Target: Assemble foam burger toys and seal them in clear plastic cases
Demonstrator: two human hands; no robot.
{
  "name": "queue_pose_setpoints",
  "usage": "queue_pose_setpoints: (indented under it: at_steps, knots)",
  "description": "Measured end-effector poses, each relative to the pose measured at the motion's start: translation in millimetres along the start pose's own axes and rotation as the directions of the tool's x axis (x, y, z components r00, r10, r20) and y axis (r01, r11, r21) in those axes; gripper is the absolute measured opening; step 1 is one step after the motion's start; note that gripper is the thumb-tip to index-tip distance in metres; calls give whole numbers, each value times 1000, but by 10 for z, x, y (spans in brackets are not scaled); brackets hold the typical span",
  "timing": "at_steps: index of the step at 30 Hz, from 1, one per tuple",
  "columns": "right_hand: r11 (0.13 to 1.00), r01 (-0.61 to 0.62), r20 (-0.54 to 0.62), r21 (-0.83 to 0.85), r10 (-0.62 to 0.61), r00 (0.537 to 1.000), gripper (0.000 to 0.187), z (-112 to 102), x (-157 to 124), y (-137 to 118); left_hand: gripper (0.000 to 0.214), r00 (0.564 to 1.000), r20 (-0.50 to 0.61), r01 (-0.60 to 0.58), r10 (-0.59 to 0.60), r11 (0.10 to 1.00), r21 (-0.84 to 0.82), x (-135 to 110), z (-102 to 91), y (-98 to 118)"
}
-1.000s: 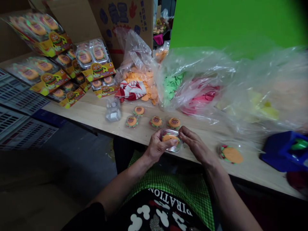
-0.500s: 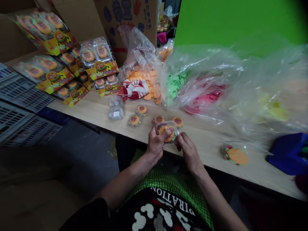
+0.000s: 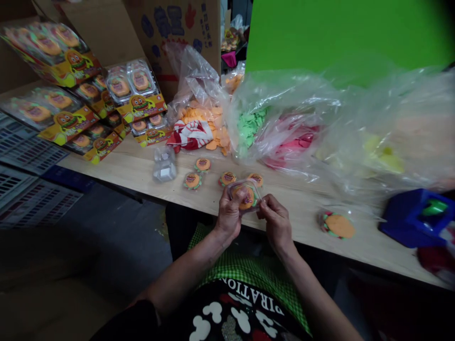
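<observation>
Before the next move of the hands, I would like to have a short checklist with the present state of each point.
1. Left hand holding the plastic box: ok.
2. Right hand at the box: ok, fingers at its right edge.
3. Burger in the box: ok, partly covered by the left hand.
4. Box fully closed: cannot tell.
5. Four other small burgers set down: ok, on the table.
6. Printed top showing on the burger at far right: not ok, plain orange.

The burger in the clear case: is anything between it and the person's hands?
Nothing visible blocks the way to the clear case: the left hand grips it, the right hand is at its edge. Whether the case separates the left thumb from the burger, I can't tell.
</observation>
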State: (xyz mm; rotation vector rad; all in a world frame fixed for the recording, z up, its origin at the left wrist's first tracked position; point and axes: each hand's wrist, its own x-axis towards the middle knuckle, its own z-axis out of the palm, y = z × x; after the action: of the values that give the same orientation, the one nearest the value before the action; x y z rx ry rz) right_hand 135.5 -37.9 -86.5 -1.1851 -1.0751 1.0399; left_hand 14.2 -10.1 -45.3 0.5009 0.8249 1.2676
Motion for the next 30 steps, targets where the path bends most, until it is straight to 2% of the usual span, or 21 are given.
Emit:
queue_pose_setpoints:
  at_steps: [2, 4, 8, 11, 14, 18, 21, 23, 25, 27, 30]
  knots:
    - [995, -29, 33, -95, 33, 999, 41, -124, 43, -30, 49, 1000, 17, 5, -6, 998, 67, 9, -1, -24]
    - [985, -49, -3, -165, 49, 999, 41, -226, 100, -103, 48, 998, 60, -4, -6, 987, 159, 0, 6, -64]
    - [993, -63, -18, -100, 61, 998, 32, -288, 202, -243, 48, 967, 253, -52, -41, 935, 351, -72, 59, -151]
    - [997, -43, -72, -68, 38, 997, 22, -249, 216, -257, 41, 952, 307, -133, -1, 899, 417, -115, 108, -194]
    - [993, -6, -179, -121, -16, 984, 23, -195, 173, -227, 31, 959, 281, -163, 41, 889, 428, -85, 125, -205]
    - [964, 33, -144, -263, -73, 987, 22, -123, 117, -219, 25, 976, 209, -157, 60, 859, 487, 68, 116, -142]
    - [947, 53, -136, -318, -101, 985, 20, -105, 159, -228, 27, 964, 249, -218, 93, 814, 539, 191, 113, -60]
    - [967, -4, -201, -256, -49, 978, 19, -128, 242, -206, 35, 969, 233, -191, 82, 848, 494, 221, 108, -34]
    - [993, -69, -311, -93, 37, 950, 21, -169, 357, -146, 41, 983, 167, -148, 78, 877, 458, 181, 90, -65]
    - [996, -77, -402, 54, 92, 911, 27, -204, 472, -57, 44, 991, 112, -115, 69, 871, 479, 80, 64, -156]
    - [991, -51, -461, 123, 102, 881, 36, -200, 565, 76, 44, 993, 106, -95, 49, 869, 486, -88, 47, -332]
